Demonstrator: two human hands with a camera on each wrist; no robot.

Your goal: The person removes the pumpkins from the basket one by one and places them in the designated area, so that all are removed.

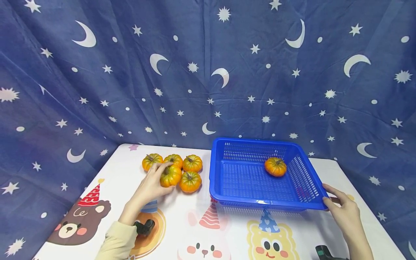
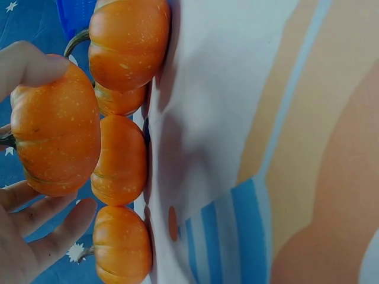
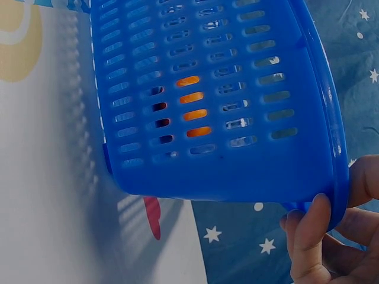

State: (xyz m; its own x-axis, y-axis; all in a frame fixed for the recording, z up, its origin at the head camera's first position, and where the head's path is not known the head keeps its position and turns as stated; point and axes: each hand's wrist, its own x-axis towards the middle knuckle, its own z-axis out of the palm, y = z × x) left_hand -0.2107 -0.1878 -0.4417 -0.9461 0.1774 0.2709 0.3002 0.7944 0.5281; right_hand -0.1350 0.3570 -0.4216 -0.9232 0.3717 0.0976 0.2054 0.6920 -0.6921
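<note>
My left hand grips a small orange pumpkin between thumb and fingers. The left wrist view shows this pumpkin held off the white tabletop. Several like it, such as the near pumpkin and the back-left pumpkin, sit close together around that hand. To the right stands a blue plastic basket with slotted walls. One pumpkin lies inside it, toward the back right. My right hand holds the rim at the basket's front right corner; in the right wrist view, fingers curl around that rim.
A printed cloth with cartoon animals in party hats covers the table. Behind the table hangs a blue curtain with white moons and stars. Black devices are strapped at the left wrist and the right wrist.
</note>
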